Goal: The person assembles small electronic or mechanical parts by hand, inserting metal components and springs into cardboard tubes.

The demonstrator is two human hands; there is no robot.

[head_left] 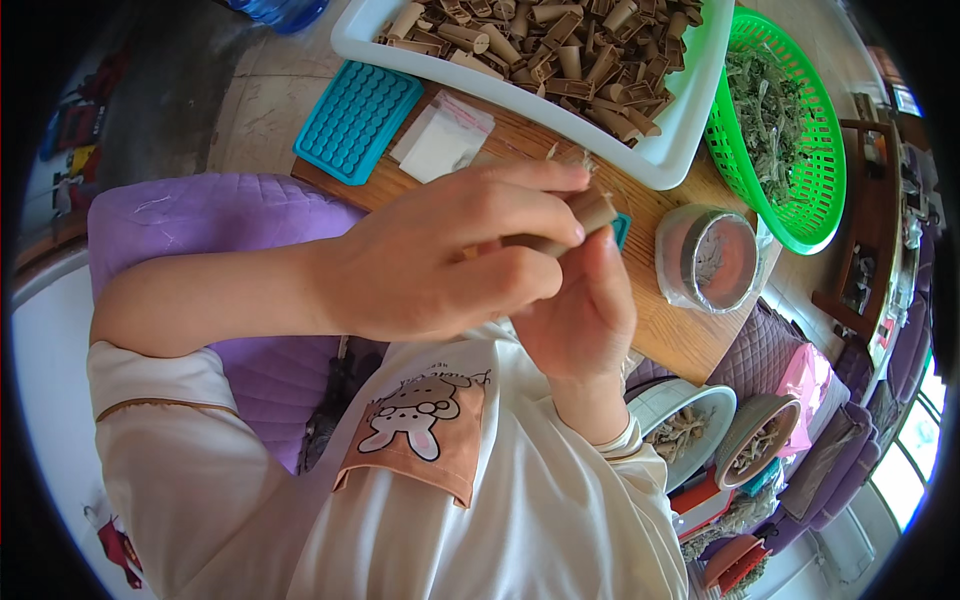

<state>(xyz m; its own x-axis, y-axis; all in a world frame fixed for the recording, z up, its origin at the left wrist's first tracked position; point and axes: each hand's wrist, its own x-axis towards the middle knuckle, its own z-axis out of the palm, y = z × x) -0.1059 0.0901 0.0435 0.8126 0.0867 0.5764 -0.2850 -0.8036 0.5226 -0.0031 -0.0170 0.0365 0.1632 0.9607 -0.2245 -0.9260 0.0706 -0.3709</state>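
Close together in front of my chest, both hands are at a small brown tube point(594, 212). My left hand point(440, 255) comes in from the left, its fingers bent and closed on the tube from above. From below, my right hand point(580, 310) is curled around the lower side, with its thumb pressed up near the tube's end. The left fingers cover much of the tube, and the right fingers are mostly hidden. Wispy pale bits point(572, 158) show just beyond the left fingertips. Past the hands, a white tray point(480, 75) holds many similar brown tubes and pieces.
On the wooden table point(680, 335) are a teal tray with round cavities point(358, 120), clear plastic bags point(442, 138) and a plastic-lined bowl point(706, 258). A green basket point(826, 165) of dried plant matter stands at right. Basins point(722, 400) sit lower right; a purple cushioned seat point(200, 215) is left.
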